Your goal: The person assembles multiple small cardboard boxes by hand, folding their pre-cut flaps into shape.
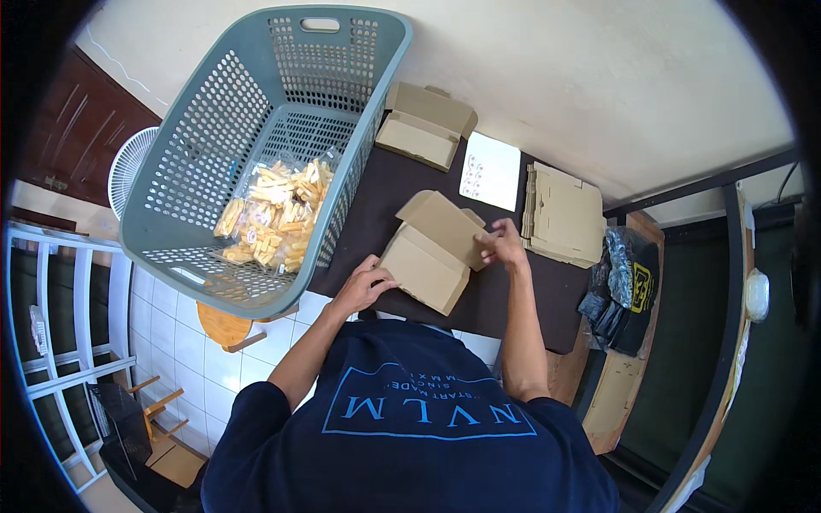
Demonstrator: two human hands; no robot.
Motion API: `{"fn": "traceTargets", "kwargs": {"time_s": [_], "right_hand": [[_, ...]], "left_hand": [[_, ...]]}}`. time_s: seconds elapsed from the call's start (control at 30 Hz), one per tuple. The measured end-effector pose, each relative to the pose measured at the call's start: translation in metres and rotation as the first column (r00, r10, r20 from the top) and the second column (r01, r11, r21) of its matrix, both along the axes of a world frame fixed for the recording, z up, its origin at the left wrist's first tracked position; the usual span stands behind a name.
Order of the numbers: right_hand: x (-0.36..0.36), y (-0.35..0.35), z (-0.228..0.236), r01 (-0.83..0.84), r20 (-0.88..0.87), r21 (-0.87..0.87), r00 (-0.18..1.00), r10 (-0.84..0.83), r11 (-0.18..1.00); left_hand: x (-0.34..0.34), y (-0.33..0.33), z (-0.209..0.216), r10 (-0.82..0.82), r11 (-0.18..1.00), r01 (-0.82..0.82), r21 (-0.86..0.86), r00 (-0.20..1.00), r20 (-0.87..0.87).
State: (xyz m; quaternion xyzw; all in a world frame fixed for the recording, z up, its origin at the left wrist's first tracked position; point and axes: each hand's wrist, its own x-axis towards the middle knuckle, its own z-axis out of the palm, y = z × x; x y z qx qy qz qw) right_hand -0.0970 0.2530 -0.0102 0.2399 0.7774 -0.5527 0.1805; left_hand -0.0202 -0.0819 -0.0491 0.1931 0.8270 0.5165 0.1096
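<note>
A brown cardboard box [425, 268], partly folded with its lid raised, lies on the dark tabletop [346, 274] in front of me. My left hand [366, 285] is closed at the box's left near corner, fingertips against its edge. At the other end, my right hand [503, 244] has bent fingers on the side flap by the lid. Behind it stands another open cardboard box [419, 137], its lid tipped back towards the wall. Between that box and a stack of flat cardboard boxes [564, 214] lies a white sheet [491, 171] with small round printed marks.
A large grey-green perforated basket [184, 162] stands at the left, holding clear bags of yellow stick-shaped snacks [278, 214]. Dark bundled cloth and plastic [629, 282] lie right of the table. A wooden stool [224, 325] and white fan [130, 167] are at the left.
</note>
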Motion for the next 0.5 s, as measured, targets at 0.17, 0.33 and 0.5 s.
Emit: {"fn": "traceTargets", "kwargs": {"time_s": [0.17, 0.33, 0.5], "right_hand": [[0.007, -0.022, -0.046, -0.096, -0.373, 0.572, 0.854, 0.362, 0.815], [-0.015, -0.048, -0.041, -0.071, -0.444, 0.564, 0.814, 0.374, 0.823], [-0.084, -0.031, -0.042, 0.013, -0.513, 0.41, 0.83, 0.218, 0.912]], "left_hand": [[-0.017, 0.023, -0.021, 0.098, 0.994, -0.095, -0.057, 0.994, 0.053], [-0.03, 0.017, -0.029, 0.299, 0.941, -0.278, -0.192, 0.95, 0.088], [-0.057, 0.019, -0.023, 0.423, 0.868, -0.392, -0.306, 0.905, 0.041]]}}
